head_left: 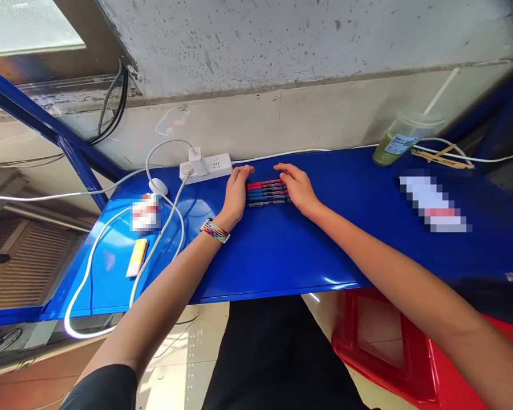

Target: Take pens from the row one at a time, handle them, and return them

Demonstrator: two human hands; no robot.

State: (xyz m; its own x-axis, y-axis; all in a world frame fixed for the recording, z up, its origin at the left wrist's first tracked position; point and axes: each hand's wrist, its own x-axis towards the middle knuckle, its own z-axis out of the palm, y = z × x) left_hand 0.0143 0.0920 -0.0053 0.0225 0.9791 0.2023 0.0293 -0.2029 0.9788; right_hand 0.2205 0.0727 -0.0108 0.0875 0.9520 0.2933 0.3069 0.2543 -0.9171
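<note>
A row of several pens (265,193) lies side by side on the blue shelf, red ones at the back, then blue, with dark ones nearest me. My left hand (236,192) stands on edge at their left ends, its fingers stretched out and slightly curved. At the right ends, my right hand (300,191) is cupped with its fingers reaching forward and inward. Both palms face each other with the pens between them. Neither hand wraps round a pen, and the outer tips of the pens are partly hidden by the hands.
A white power strip (219,165) with plugs and cables sits behind my left hand. Left are a small yellow box (137,257) and a blurred white item (146,213). Rightward stand a green drink cup (395,142) and a blurred packet (434,204). A red stool (419,364) is below.
</note>
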